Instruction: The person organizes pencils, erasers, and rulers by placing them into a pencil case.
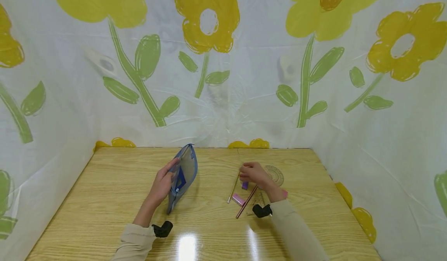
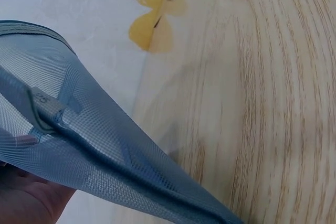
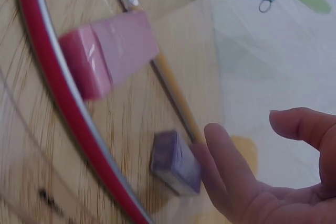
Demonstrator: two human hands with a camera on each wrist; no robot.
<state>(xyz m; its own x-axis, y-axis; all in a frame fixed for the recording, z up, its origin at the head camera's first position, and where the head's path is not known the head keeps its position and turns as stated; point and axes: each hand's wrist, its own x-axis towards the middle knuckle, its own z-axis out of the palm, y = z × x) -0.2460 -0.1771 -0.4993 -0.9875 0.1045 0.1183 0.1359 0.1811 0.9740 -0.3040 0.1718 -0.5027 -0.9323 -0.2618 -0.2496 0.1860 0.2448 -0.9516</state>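
My left hand grips a blue mesh pouch by its side, its mouth spread wide. A dark blue shape shows inside it. In the left wrist view the pouch fills the left side. On the right, my right hand is at the far end of a yellow pencil. The right wrist view shows its thumb apart from the fingers, which reach the pencil. Close by lie a purple block, a pink eraser and a dark red pencil.
A clear protractor lies beyond my right wrist. A clear set square is partly hidden under that wrist. White flowered cloth walls the wooden table at the back and both sides.
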